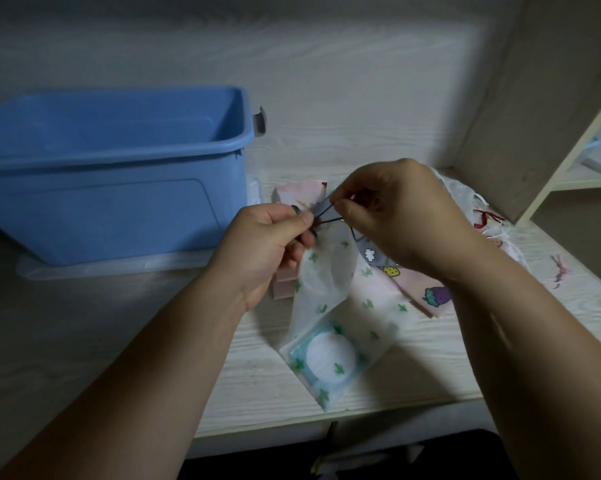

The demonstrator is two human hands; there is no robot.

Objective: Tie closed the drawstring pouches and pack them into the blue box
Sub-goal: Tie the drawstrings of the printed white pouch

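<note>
A translucent white pouch with green cactus prints (pixel 340 317) hangs from my hands, its lower end resting on the table with a round white and blue item inside. My left hand (pixel 267 247) grips the gathered neck of the pouch. My right hand (pixel 396 216) pinches the dark drawstring (pixel 326 216) stretched between the two hands. The blue box (pixel 112 171) stands open on the table to the left, apart from both hands.
More pouches lie under and behind my hands: a pink one (pixel 302 192), one with fruit prints (pixel 430 292), and a white one with red ribbon (pixel 482 216). A clear lid (pixel 101 265) sits under the box. A wooden shelf unit (pixel 534 116) rises at right.
</note>
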